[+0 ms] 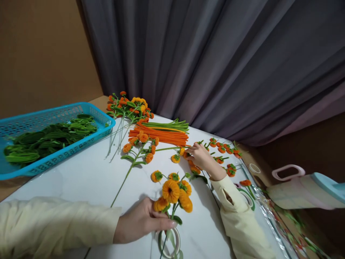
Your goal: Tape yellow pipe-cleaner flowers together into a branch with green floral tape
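My left hand [147,221] pinches the stem of a bunch of fuzzy yellow-orange flowers [171,191] with small green leaves, held upright near the table's front. Below it is a roll of green tape [176,241], a strip of it trailing by the stem. Further back on the right, my right hand [201,158] has its fingers closed at a small orange flower [186,155], partly hidden by the fingertips. Just left of those fingers lies a loose yellow flower [175,158]. More loose orange flowers [221,149] lie to the right of this hand.
A blue basket [104,135] of green fuzzy leaves stands at the left. Orange pipe cleaners [159,136] and green ones [172,125] lie at the back, beside finished flower stems [129,106]. A flower spray [133,162] lies mid-table. A lidded jug [304,190] is at the right.
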{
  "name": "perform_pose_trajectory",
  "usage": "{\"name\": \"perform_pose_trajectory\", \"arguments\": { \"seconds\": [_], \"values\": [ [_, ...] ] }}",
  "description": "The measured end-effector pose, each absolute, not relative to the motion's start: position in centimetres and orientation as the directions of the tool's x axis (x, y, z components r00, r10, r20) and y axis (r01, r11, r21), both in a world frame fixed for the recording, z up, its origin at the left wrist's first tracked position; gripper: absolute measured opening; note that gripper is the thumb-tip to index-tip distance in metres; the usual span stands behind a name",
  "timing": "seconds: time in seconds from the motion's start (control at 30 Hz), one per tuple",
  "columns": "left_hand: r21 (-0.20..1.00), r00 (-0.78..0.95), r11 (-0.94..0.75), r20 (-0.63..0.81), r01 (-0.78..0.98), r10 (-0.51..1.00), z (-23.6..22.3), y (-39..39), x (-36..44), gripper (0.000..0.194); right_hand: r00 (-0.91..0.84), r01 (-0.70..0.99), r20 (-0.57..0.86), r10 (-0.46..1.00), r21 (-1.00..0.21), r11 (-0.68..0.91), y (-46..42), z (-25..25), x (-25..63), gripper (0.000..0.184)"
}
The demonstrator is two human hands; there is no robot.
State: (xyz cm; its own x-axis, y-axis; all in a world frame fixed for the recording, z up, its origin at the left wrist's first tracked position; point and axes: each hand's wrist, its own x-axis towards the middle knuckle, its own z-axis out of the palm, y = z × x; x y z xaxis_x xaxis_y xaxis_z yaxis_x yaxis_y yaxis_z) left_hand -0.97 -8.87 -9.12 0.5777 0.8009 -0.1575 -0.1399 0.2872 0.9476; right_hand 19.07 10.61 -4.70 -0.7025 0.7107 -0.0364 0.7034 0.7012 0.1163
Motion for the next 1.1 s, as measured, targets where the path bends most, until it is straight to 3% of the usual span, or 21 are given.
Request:
{"name": "perform_pose_trajectory", "arguments": {
  "seconds": [0.13, 0.4, 0.63, 0.7, 0.8, 0.93, 1.03, 1.1],
  "values": [
    [0.951, 0.564, 0.281, -0.164, -0.128, 0.810, -9.4, -8.8, -0.9, 0.047, -0.684, 0.713, -0.090, 0.724, 0.129, 0.689, 10.5, -5.1, 18.5, 0.025],
    [0.958, 0.547, 0.272, -0.178, -0.095, 0.818, -9.2, -8.7, -1.0, 0.044, -0.621, 0.765, -0.100, 0.777, 0.138, 0.629, 10.8, -5.6, 19.5, 0.025],
    [0.960, 0.537, 0.267, -0.181, -0.086, 0.824, -9.0, -8.5, -0.9, 0.046, -0.637, 0.771, 0.003, 0.771, 0.012, 0.637, 10.7, -2.6, 20.8, 0.035],
    [0.958, 0.544, 0.272, -0.183, -0.087, 0.819, -9.1, -8.4, -0.9, 0.045, -0.659, 0.748, 0.040, 0.751, -0.072, 0.660, 10.0, -0.6, 21.7, 0.035],
    [0.961, 0.555, 0.264, -0.176, -0.082, 0.813, -9.1, -8.3, -1.1, 0.045, -0.653, 0.604, 0.206, 0.729, -0.438, 0.665, 7.9, 1.5, 22.9, 0.027],
    [0.962, 0.547, 0.267, -0.192, -0.060, 0.815, -9.1, -8.2, -1.2, 0.048, -0.364, 0.468, 0.290, 0.885, -0.765, 0.443, 3.9, 1.4, 24.6, 0.029],
    [0.959, 0.551, 0.278, -0.207, -0.047, 0.808, -8.9, -8.2, -1.2, 0.048, -0.205, 0.303, 0.241, 0.949, -0.906, 0.296, 0.3, 0.1, 25.4, 0.033],
    [0.955, 0.558, 0.293, -0.216, -0.053, 0.801, -8.8, -8.2, -1.3, 0.047, -0.106, 0.235, 0.132, 0.986, -0.960, 0.154, -2.1, -0.7, 25.4, 0.027]
  ]
}}
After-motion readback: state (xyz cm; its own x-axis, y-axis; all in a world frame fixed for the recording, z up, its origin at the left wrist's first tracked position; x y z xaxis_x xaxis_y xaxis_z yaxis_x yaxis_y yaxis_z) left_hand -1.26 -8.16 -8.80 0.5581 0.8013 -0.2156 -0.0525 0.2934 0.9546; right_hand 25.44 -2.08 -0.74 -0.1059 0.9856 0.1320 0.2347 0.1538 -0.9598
